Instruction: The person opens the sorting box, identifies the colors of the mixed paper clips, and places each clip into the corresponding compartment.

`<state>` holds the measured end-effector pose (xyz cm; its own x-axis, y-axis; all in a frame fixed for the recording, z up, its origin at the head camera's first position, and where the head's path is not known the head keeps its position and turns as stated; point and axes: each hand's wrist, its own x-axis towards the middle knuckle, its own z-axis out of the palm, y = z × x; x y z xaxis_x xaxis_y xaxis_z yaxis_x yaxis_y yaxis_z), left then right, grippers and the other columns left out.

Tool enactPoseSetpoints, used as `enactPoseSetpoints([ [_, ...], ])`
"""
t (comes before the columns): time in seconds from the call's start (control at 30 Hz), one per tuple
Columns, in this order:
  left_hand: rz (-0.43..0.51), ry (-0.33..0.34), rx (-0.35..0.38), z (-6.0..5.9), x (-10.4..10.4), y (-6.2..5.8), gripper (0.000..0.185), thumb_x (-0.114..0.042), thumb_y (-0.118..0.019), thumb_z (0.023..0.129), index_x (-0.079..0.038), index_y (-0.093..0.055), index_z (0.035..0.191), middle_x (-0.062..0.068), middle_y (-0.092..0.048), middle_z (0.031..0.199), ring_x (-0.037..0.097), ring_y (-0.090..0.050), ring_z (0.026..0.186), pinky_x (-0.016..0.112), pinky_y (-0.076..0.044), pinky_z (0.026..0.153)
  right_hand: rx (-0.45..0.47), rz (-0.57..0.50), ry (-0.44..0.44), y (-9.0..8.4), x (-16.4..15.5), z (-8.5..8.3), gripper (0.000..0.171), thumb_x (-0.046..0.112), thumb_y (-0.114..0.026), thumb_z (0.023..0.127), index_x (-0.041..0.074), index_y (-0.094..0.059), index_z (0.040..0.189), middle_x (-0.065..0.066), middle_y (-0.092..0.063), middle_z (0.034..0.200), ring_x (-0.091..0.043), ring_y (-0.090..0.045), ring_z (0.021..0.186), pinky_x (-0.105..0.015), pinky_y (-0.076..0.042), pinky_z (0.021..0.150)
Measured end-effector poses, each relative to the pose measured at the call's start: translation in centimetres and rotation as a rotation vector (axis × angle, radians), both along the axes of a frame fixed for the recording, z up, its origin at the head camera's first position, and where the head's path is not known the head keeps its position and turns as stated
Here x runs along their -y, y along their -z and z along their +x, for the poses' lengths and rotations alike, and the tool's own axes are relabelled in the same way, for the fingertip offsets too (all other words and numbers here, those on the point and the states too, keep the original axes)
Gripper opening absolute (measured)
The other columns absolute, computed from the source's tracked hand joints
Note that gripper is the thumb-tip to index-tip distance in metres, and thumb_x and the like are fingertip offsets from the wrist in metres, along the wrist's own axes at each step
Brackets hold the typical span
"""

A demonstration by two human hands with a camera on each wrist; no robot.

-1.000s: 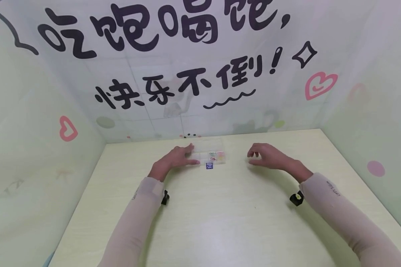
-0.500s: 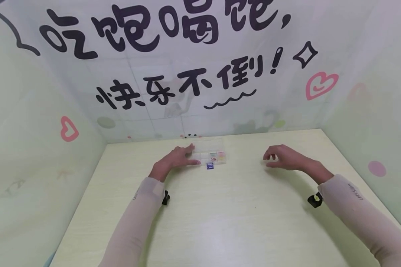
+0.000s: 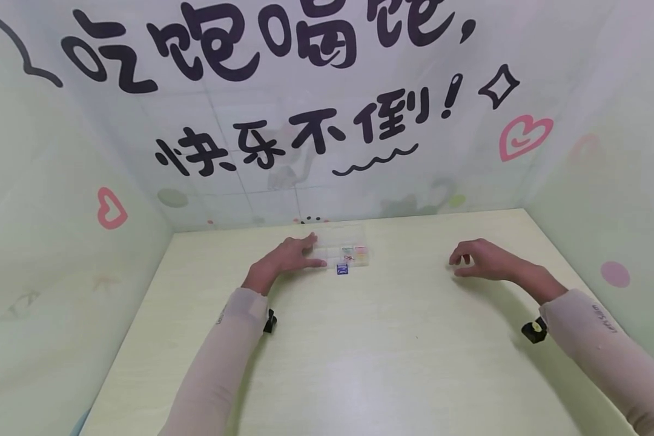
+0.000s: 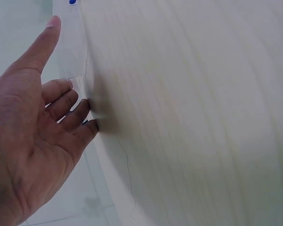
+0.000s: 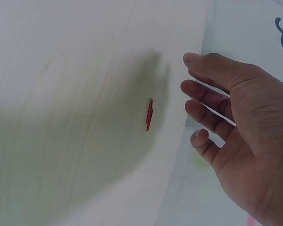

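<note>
A clear plastic compartment box (image 3: 334, 257) stands near the back of the table, its transparent lid (image 3: 338, 235) swung back toward the wall. Small coloured clips (image 3: 349, 254) fill compartments on its right side, and a blue label (image 3: 342, 269) is at its front. My left hand (image 3: 290, 254) is at the box's left end, with a straight thumb along the front and relaxed fingers by the far side. Off to the right, my right hand (image 3: 482, 259) hovers with loosely bent fingers and holds nothing. A red paper clip (image 5: 149, 114) lies on the table before its fingertips.
The pale wooden table (image 3: 338, 345) meets a printed back wall (image 3: 283, 200) close behind the box. Side panels (image 3: 605, 200) enclose the table left and right. Each wrist wears a black camera mount (image 3: 535, 330).
My right hand has moved steadily to the right, away from the box, with its fingers still loosely bent. The left hand and the box stay in place.
</note>
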<state>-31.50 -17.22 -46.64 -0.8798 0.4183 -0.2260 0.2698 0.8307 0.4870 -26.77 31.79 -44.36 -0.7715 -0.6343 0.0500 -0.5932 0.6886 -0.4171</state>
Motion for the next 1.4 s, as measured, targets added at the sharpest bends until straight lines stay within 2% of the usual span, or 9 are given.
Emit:
enactPoseSetpoints([
  [0.47,-0.013,0.009,-0.009,0.0,0.0,0.0,0.1,-0.058,-0.072,0.096,-0.011,-0.022,0.169,0.012,-0.032,0.17,0.033,-0.027,0.159,0.049,-0.028,0.128,0.038,0.015,0.059,-0.1,-2.4,1.0,0.015,0.001,-0.087,0.084,0.005,-0.078,0.096,0.001,-0.074,0.093,-0.018,-0.063,0.083,-0.033,-0.054,0.073],
  [0.97,-0.005,0.009,-0.016,0.0,0.1,0.1,0.1,-0.059,-0.072,0.096,-0.009,-0.023,0.168,0.013,-0.033,0.17,0.033,-0.029,0.159,0.049,-0.028,0.128,0.042,-0.014,0.086,1.6,-3.5,0.7,0.014,0.001,-0.086,0.085,0.011,-0.078,0.091,0.006,-0.074,0.091,-0.01,-0.059,0.079,-0.026,-0.05,0.069],
  [1.4,-0.002,0.007,-0.013,0.2,0.0,0.0,0.099,-0.058,-0.072,0.097,-0.009,-0.023,0.168,0.014,-0.032,0.171,0.033,-0.028,0.159,0.049,-0.029,0.128,0.12,-0.006,0.109,2.1,-3.5,0.5,0.014,0.0,-0.082,0.089,0.009,-0.072,0.087,0.007,-0.066,0.082,-0.004,-0.054,0.075,-0.023,-0.048,0.066],
])
